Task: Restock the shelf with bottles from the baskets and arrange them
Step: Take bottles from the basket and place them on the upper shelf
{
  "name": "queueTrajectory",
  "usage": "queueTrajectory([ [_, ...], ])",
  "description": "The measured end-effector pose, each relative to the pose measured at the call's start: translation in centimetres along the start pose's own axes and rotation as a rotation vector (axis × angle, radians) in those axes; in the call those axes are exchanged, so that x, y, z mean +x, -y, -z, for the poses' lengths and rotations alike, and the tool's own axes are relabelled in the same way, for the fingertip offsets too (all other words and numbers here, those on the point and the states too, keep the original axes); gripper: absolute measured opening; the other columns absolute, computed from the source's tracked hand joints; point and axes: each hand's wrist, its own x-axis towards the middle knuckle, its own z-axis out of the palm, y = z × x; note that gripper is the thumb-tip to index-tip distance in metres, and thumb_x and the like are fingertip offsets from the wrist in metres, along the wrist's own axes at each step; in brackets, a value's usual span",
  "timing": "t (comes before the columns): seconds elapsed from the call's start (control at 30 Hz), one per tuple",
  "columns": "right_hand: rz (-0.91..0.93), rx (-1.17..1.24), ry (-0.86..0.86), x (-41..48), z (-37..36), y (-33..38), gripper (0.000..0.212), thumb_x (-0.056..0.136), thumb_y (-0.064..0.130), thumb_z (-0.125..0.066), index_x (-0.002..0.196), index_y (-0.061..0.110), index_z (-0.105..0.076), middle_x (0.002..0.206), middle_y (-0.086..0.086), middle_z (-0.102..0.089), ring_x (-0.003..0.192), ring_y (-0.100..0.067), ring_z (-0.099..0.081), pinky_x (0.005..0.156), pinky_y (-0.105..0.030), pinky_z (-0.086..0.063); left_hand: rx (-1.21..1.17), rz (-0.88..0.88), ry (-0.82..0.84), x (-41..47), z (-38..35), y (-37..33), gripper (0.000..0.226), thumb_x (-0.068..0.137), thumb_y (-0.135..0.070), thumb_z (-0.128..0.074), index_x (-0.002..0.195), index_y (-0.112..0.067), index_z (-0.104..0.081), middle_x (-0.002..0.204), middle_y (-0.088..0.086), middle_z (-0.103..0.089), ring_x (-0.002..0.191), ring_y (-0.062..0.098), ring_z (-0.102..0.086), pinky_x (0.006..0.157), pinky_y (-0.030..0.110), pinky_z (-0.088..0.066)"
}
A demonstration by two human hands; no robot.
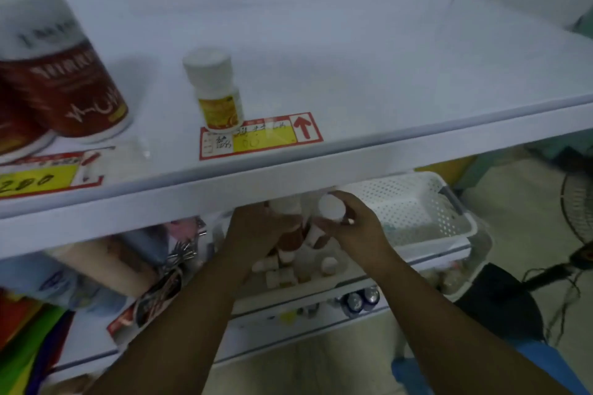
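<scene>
- Below the white shelf [353, 151], your right hand [356, 228] grips a white-capped bottle [332, 207].
- Your left hand [256, 228] clasps another bottle [285, 204] over the basket [417, 202].
- One yellow-labelled bottle [216, 90] stands upright on the shelf.

A white shelf [353, 80] of smooth painted metal carries a faint sheen, its front lip [256, 179] equally plain. On it stands a small bottle [215, 90] of matt white plastic with a glossy yellow paper label, beside two large tubs [64, 74] wrapped in shiny red-and-white labels. Paper price tags [260, 136] in red and yellow lie flat at the edge. Below, a perforated white plastic basket [417, 205] looks hard and lightly glossy; the white-capped bottle [332, 207] in the right hand [356, 228] has a smooth plastic lid.
</scene>
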Motion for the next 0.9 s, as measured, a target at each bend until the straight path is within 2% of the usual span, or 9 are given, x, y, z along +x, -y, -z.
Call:
queueTrajectory([
  [0.03, -0.04, 0.107, 0.018, -1.1, 0.6, 0.7, 0.035, 0.073, 0.01, -0.077, 0.101, 0.024, -0.064, 0.104, -0.009, -0.066, 0.098, -0.025, -0.063, 0.08, -0.024, -0.054, -0.168, 0.031, -0.022, -1.2, 0.5, -0.3, 0.042, 0.075, -0.01, -0.075, 0.114, -0.015, -0.06, 0.112, 0.001, -0.061, 0.086, 0.003, -0.057, 0.063, 0.004, -0.046],
  [0.1, -0.13, 0.312, 0.079, -3.5, 1.4, 1.8, 0.038, 0.076, 0.014, -0.074, 0.111, 0.023, -0.062, 0.109, -0.026, -0.061, 0.102, -0.033, -0.063, 0.088, -0.04, -0.055, -0.425, 0.114, -0.061, -4.4, 1.2, -0.7, 0.037, 0.078, -0.014, -0.072, 0.112, -0.022, -0.06, 0.115, 0.002, -0.063, 0.09, 0.009, -0.061, 0.065, 0.017, -0.051],
  [0.17, -0.175, 0.479, 0.165, -5.9, 1.8, 2.9, 0.046, 0.072, 0.026, -0.073, 0.116, 0.017, -0.062, 0.108, -0.017, -0.068, 0.098, -0.025, -0.067, 0.081, -0.036, -0.058, -0.649, 0.179, -0.019, -7.8, 0.9, -1.1, 0.034, 0.079, -0.023, -0.068, 0.112, -0.021, -0.062, 0.115, 0.004, -0.067, 0.1, 0.022, -0.065, 0.074, 0.031, -0.054],
  [0.23, -0.193, 0.55, 0.236, -8.2, 1.7, 4.2, 0.048, 0.068, 0.038, -0.069, 0.111, 0.018, -0.066, 0.105, -0.006, -0.073, 0.097, -0.022, -0.068, 0.074, -0.031, -0.057, -0.801, 0.144, 0.006, -10.9, 0.4, -1.7, 0.036, 0.071, -0.028, -0.069, 0.106, -0.019, -0.067, 0.108, 0.006, -0.072, 0.098, 0.024, -0.068, 0.078, 0.037, -0.055],
  [0.3, -0.217, 0.612, 0.286, -10.0, 1.4, 5.5, 0.047, 0.068, 0.045, -0.065, 0.106, 0.018, -0.069, 0.106, -0.009, -0.072, 0.098, -0.026, -0.068, 0.078, -0.039, -0.057, -0.838, 0.106, -0.029, -13.8, 0.3, -2.8, 0.036, 0.064, -0.032, -0.07, 0.098, -0.019, -0.071, 0.098, 0.006, -0.075, 0.088, 0.022, -0.072, 0.067, 0.033, -0.058],
  [0.43, -0.255, 0.7, 0.405, -12.9, 1.2, 8.2, 0.05, 0.063, 0.051, -0.062, 0.094, 0.014, -0.075, 0.095, -0.011, -0.075, 0.084, -0.026, -0.072, 0.062, -0.036, -0.058, -0.839, 0.017, -0.098, -18.7, 1.5, -4.5, 0.033, 0.069, -0.03, -0.066, 0.098, -0.015, -0.073, 0.098, 0.011, -0.075, 0.086, 0.024, -0.072, 0.061, 0.03, -0.057],
  [0.6, -0.078, 0.485, 0.538, -16.5, 0.2, 11.8, 0.07, 0.057, 0.066, -0.06, 0.108, 0.018, -0.065, 0.102, -0.01, -0.073, 0.094, -0.03, -0.069, 0.084, -0.05, -0.054, -0.797, -0.041, -0.207, -24.3, 3.2, -5.8, 0.028, 0.065, -0.038, -0.067, 0.088, -0.024, -0.076, 0.089, 0.007, -0.076, 0.078, 0.021, -0.073, 0.058, 0.029, -0.056],
  [0.73, 0.048, 0.38, 0.616, -19.1, -1.1, 13.6, 0.073, 0.047, 0.057, -0.072, 0.108, 0.021, -0.057, 0.092, -0.002, -0.074, 0.08, -0.021, -0.073, 0.065, -0.037, -0.059, -0.799, -0.019, -0.274, -27.4, 4.7, -6.2, 0.034, 0.067, -0.042, -0.068, 0.093, -0.021, -0.074, 0.098, 0.013, -0.074, 0.089, 0.031, -0.071, 0.067, 0.037, -0.058],
  [0.9, -0.115, 0.513, 0.717, -21.0, -3.9, 15.0, 0.064, 0.066, 0.055, -0.064, 0.115, 0.014, -0.061, 0.107, -0.017, -0.07, 0.098, -0.038, -0.067, 0.09, -0.06, -0.049, -0.847, -0.047, -0.316, -29.9, 7.9, -6.3, 0.035, 0.071, -0.04, -0.066, 0.096, -0.016, -0.073, 0.102, 0.016, -0.073, 0.097, 0.035, -0.068, 0.087, 0.05, -0.053],
])
